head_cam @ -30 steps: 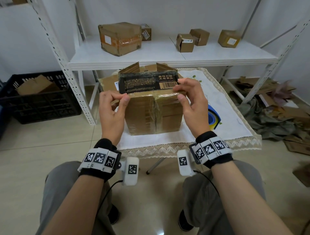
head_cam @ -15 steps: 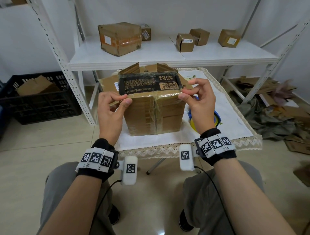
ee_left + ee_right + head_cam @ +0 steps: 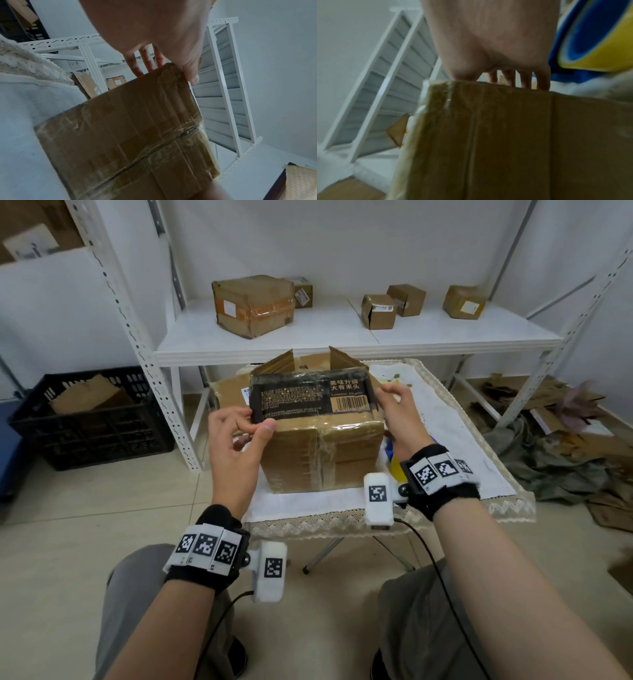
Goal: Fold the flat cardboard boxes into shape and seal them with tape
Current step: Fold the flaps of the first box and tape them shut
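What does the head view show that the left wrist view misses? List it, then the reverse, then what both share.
Head view only: the box's black printed flap, the right hand at its right edge, the crate on the floor, and small boxes on the shelf.

Left wrist view only: the underside of the shelf, and the taped seam seen close.

Both: the box on the white cloth, with the left hand gripping its top left corner, thumb on the near side.
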Demonstrator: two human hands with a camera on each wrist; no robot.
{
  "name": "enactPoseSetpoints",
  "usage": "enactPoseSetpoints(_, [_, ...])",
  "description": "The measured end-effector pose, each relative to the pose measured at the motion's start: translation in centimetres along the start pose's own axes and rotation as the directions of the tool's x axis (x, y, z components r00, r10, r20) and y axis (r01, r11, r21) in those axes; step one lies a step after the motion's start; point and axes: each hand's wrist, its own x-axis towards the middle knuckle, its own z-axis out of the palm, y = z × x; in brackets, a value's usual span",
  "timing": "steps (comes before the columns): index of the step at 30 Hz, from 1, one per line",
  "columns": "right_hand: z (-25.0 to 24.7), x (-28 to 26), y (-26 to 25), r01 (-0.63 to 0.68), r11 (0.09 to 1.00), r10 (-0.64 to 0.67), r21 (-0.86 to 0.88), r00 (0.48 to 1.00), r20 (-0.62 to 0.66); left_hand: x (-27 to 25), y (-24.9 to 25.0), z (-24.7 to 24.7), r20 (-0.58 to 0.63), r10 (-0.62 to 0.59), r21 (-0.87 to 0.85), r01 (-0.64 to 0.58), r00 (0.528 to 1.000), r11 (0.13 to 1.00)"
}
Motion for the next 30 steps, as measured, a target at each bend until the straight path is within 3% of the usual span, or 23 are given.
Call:
enactPoseSetpoints(4, [-0.4,-0.6,2.2,-0.197,0.980,0.190,0.024,0.966,0.174,-0.1,-0.1,-0.3,-0.013,-0.014,0.000,0.014,1.000,1.000])
enactPoseSetpoints(8, [-0.3,-1.0,3.3,-0.237,0.970,0.244,-0.064,0.957,0.156,0.0,0.1,0.0,-0.033,-0.054,-0.049,0.052,0.998,0.997])
enactPoseSetpoints(11, [-0.4,-0.2,4.4,-0.256,0.966,0.259,-0.041,0.940,0.224,0.0,0.3,0.2,-0.055,-0.072,-0.052,0.070,0.996,0.996])
enactPoseSetpoints(14, [-0.3,-1.7,2.7,-0.266,0.964,0.260,-0.001,0.942,0.214,-0.2,0.5,0.1,-0.083,-0.052,-0.016,0.051,0.995,0.999])
enactPoseSetpoints(17, [-0.6,-1.8,2.0,-0.243,0.961,0.223,0.133,0.964,0.147,0.2,1.4,-0.2,-0.129,-0.032,0.002,0.032,0.991,0.999])
enactPoseSetpoints(20, [-1.1,-1.5,1.5,-0.268,0.900,0.215,0.343,0.959,0.186,1.1,2.5,-0.3,-0.178,-0.037,-0.129,0.014,0.983,0.991])
enactPoseSetpoints(24, [-1.4,-1.5,0.8,-0.303,0.780,0.190,0.547,0.948,0.254,2.7,2.4,-0.1,-0.155,-0.176,-0.288,0.126,0.972,0.949])
enactPoseSetpoints(26, [-1.7,-1.5,0.7,-0.265,0.750,0.116,0.607,0.955,0.273,3.0,2.1,0.0,-0.038,-0.362,-0.314,0.333,0.931,0.889])
enactPoseSetpoints(28, [-2.0,-1.6,0.7,-0.234,0.732,0.060,0.640,0.958,0.282,2.7,1.9,0.0,0.169,-0.536,-0.266,0.561,0.827,0.784])
enactPoseSetpoints(30, [-2.1,-1.7,0.7,-0.238,0.729,0.035,0.642,0.950,0.311,2.1,1.6,-0.1,0.356,-0.588,-0.276,0.682,0.727,0.677])
